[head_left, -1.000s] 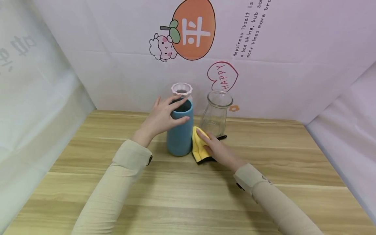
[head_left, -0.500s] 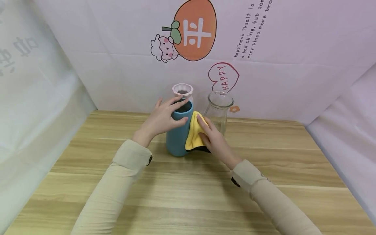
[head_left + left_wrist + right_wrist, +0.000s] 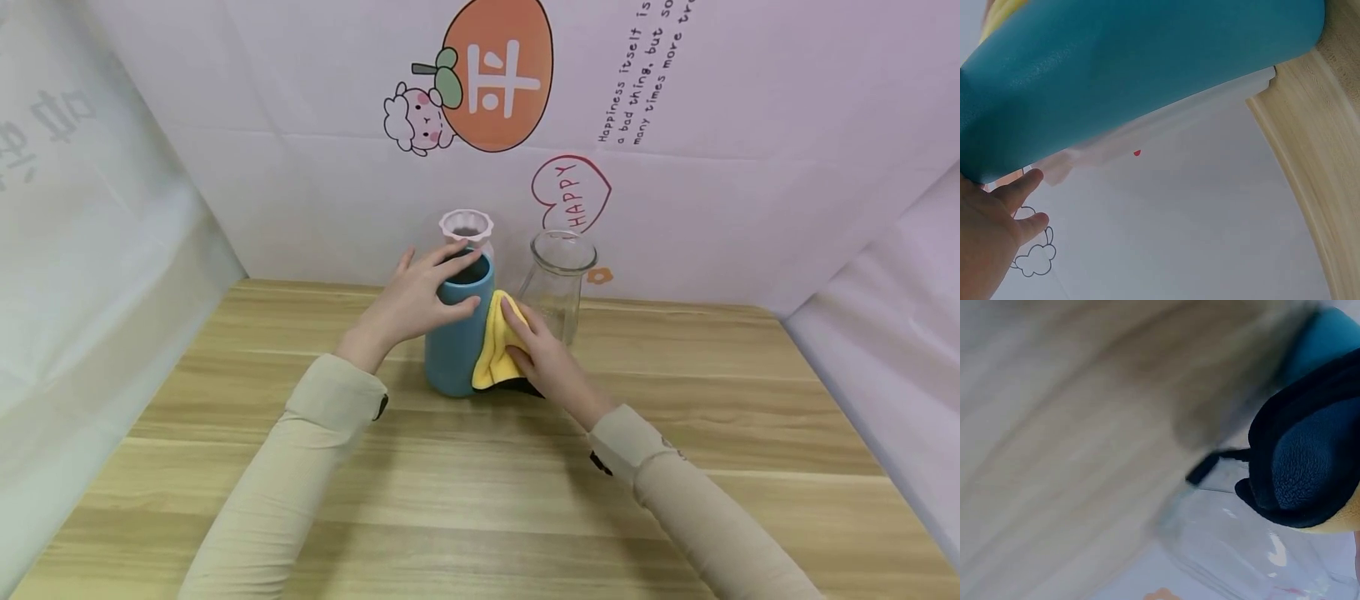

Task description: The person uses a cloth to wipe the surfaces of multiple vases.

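A tall blue vase (image 3: pixel 453 346) stands upright on the wooden table. My left hand (image 3: pixel 408 296) holds it by the top, thumb on the near side and fingers reaching across the rim. In the left wrist view two fingers (image 3: pixel 1025 187) show past the vase's top end. My right hand (image 3: pixel 551 358) grips a yellow cloth (image 3: pixel 497 346) against the vase's right side. The cloth's dark underside (image 3: pixel 1310 456), black edging and small hanging loop (image 3: pixel 1207 467) show in the right wrist view. Some of the right fingers are hidden by the cloth.
Just behind the blue vase is a pale pink vase (image 3: pixel 467 223) with a scalloped rim. A clear glass vase (image 3: pixel 558 287) stands close behind the right hand. A printed white sheet (image 3: pixel 337 192) hangs at the table's (image 3: pixel 480 500) back edge.
The right hand has raised the cloth from low beside the blue vase onto its side, then lowered it slightly. The left hand and the vase stay in place.
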`<state>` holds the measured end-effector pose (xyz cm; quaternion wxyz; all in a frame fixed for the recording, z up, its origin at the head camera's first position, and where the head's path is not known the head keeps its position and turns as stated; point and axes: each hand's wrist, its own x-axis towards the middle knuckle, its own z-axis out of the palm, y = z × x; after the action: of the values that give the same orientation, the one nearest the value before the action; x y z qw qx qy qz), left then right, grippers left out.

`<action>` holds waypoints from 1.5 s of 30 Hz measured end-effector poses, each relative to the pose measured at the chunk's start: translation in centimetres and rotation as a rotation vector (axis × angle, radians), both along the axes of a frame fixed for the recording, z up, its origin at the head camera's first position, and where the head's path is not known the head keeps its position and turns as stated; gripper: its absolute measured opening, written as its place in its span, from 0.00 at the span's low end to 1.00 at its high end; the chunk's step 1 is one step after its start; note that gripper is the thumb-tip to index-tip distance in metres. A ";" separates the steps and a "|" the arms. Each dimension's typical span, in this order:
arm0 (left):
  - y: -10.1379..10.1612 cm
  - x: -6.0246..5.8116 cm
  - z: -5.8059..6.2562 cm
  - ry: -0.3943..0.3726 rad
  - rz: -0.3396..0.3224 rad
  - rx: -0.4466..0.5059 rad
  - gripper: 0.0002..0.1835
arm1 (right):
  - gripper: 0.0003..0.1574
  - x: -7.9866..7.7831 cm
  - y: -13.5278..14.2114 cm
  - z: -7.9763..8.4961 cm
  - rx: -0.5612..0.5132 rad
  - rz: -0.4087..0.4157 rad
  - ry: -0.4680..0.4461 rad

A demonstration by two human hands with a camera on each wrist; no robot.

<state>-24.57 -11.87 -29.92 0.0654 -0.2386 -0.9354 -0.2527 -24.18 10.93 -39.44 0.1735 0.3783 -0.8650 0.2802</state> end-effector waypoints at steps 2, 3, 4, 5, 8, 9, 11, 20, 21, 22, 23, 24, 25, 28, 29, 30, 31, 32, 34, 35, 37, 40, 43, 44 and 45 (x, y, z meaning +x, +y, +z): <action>0.0 0.0 0.0 0.000 -0.002 0.000 0.35 | 0.40 0.1 0.5 -0.6 0.053 -0.008 -0.039; 0.0 0.0 0.1 0.001 -0.004 -0.002 0.35 | 0.40 0.1 0.8 -0.9 0.085 -0.014 -0.069; 0.0 -0.1 0.0 0.003 -0.004 -0.006 0.35 | 0.41 0.2 1.1 -1.2 0.115 -0.016 -0.111; 0.0 -0.1 0.0 0.007 -0.005 -0.013 0.36 | 0.42 0.3 1.3 -1.5 0.150 -0.022 -0.149; 0.0 -0.2 0.0 0.022 0.004 -0.041 0.37 | 0.44 0.4 1.9 -2.2 0.229 -0.038 -0.230; 0.0 -0.2 0.0 0.030 0.012 -0.051 0.37 | 0.45 0.4 2.0 -2.3 0.242 -0.045 -0.248; 0.0 -0.1 -0.1 0.047 0.030 -0.069 0.38 | 0.45 0.4 2.0 -2.5 0.255 -0.053 -0.247; 0.0 0.0 -0.5 0.070 0.064 -0.065 0.37 | 0.42 0.5 0.9 -1.5 0.087 -0.057 -0.071; 0.0 0.0 -0.5 0.065 0.064 -0.061 0.37 | 0.41 0.5 0.7 -1.2 0.051 -0.048 -0.031; -0.1 0.0 -0.4 0.061 0.064 -0.056 0.37 | 0.41 0.4 0.4 -0.8 0.016 -0.039 0.009; -0.1 0.0 -0.4 0.060 0.063 -0.053 0.36 | 0.40 0.4 0.1 -0.5 -0.015 -0.033 0.050; -0.2 0.0 -0.4 0.060 0.061 -0.051 0.36 | 0.40 0.3 -0.1 -0.1 -0.039 -0.025 0.084; -0.2 0.0 -0.4 0.061 0.058 -0.052 0.36 | 0.41 0.3 -0.3 0.2 -0.061 -0.018 0.109; -0.3 0.0 -0.4 0.061 0.048 -0.048 0.36 | 0.41 0.2 -0.9 1.1 -0.104 -0.001 0.148; -0.3 0.0 -0.4 0.058 0.044 -0.048 0.36 | 0.41 0.2 -1.0 1.4 -0.108 -0.003 0.151; -0.3 0.0 -0.4 0.054 0.041 -0.045 0.36 | 0.41 0.1 -1.1 1.6 -0.111 -0.003 0.150; -0.3 -0.1 -0.4 0.050 0.037 -0.042 0.36 | 0.41 0.1 -1.1 1.7 -0.112 -0.002 0.145; -0.3 -0.1 -0.4 0.045 0.035 -0.039 0.36 | 0.40 0.1 -1.2 1.9 -0.110 -0.005 0.141; -0.3 -0.1 -0.4 0.043 0.031 -0.030 0.36 | 0.39 0.1 -1.2 2.0 -0.098 -0.013 0.130; -0.3 -0.1 -0.3 0.043 0.028 -0.026 0.36 | 0.38 0.1 -1.2 1.9 -0.091 -0.017 0.124; -0.2 -0.1 -0.3 0.044 0.026 -0.017 0.36 | 0.38 0.2 -1.0 1.7 -0.078 -0.014 0.105; -0.2 0.0 -0.2 0.044 0.024 -0.015 0.37 | 0.38 0.3 -0.7 0.9 -0.045 -0.019 0.063; -0.2 -0.1 -0.1 0.040 0.024 -0.021 0.38 | 0.40 0.5 -0.1 -0.3 0.013 -0.035 0.016; -0.2 -0.1 -0.1 0.039 0.025 -0.024 0.39 | 0.40 0.5 0.1 -0.6 0.038 -0.040 -0.002; -0.2 -0.1 -0.1 0.039 0.025 -0.024 0.39 | 0.40 0.5 0.3 -1.0 0.059 -0.040 -0.019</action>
<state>-24.67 -12.08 -30.03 0.0841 -0.2325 -0.9398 -0.2358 -23.66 11.26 -40.40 0.1597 0.3631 -0.8820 0.2545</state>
